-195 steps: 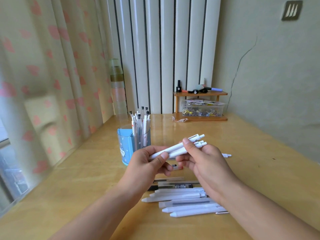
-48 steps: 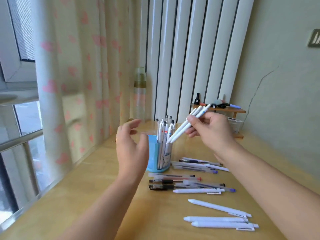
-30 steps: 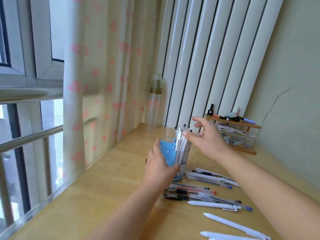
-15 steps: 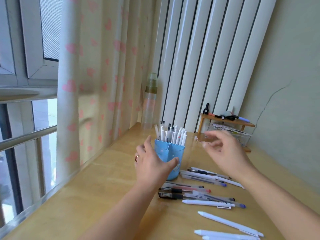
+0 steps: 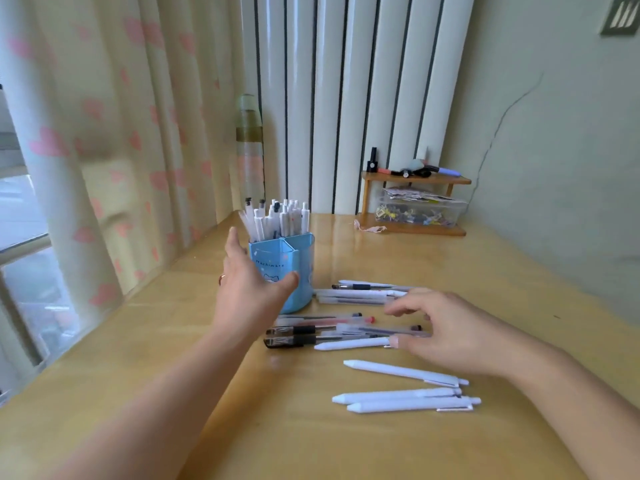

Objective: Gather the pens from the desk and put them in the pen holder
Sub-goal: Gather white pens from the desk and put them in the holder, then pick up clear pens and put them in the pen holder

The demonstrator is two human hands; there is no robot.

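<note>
A blue pen holder (image 5: 292, 252) stands on the wooden desk (image 5: 485, 278), stuffed with several white pens (image 5: 277, 218). My left hand (image 5: 247, 289) is cupped around the holder's near left side, thumb against its front, fingers spread. My right hand (image 5: 446, 327) hovers low, fingers apart and empty, over a loose row of clear and dark pens (image 5: 332, 329) lying beside the holder. More clear pens (image 5: 360, 292) lie just behind. Three white pens (image 5: 405, 389) lie nearest me on the desk.
A tall clear bottle (image 5: 250, 150) stands behind the holder by the curtain (image 5: 104, 133). A small wooden shelf (image 5: 414, 206) with a clear box of clips sits at the back against the wall. The window is to the left.
My right hand, which put its white pens into the holder, has dropped from beside the holder down to the loose pens on the desk. My left hand stays at the holder.
</note>
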